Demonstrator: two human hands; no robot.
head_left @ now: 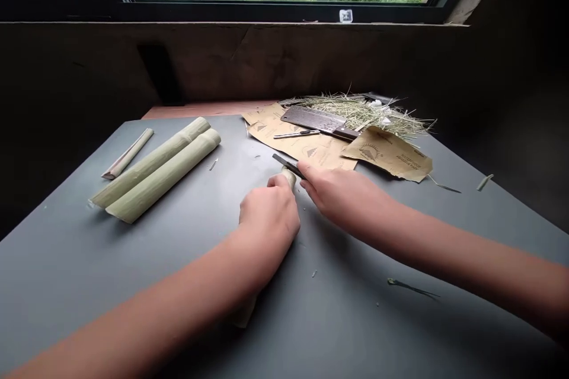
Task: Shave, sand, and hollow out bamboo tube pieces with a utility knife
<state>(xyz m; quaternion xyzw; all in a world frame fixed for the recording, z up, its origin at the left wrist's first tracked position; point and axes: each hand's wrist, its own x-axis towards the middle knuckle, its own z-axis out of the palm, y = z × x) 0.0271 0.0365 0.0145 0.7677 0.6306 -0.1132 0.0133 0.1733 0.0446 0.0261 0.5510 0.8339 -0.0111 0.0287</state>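
Near the middle of the table my left hand [270, 207] is wrapped round a pale green bamboo piece [288, 177]. Its far end shows past my fingers and its near end under my wrist; the rest is hidden. My right hand [326, 186] is closed on a narrow, dark, flat tool [284, 161], a file or a blade, I cannot tell which. The tool lies across the far end of the bamboo piece, and whether they touch is unclear.
Two thick bamboo lengths [164, 180] and a thin strip [128, 154] lie at left. Behind are brown sandpaper sheets [288, 145], a cleaver [315, 118], a slim metal tool [296, 134] and bamboo shavings [355, 108]. A curled sandpaper piece [391, 154] is at right.
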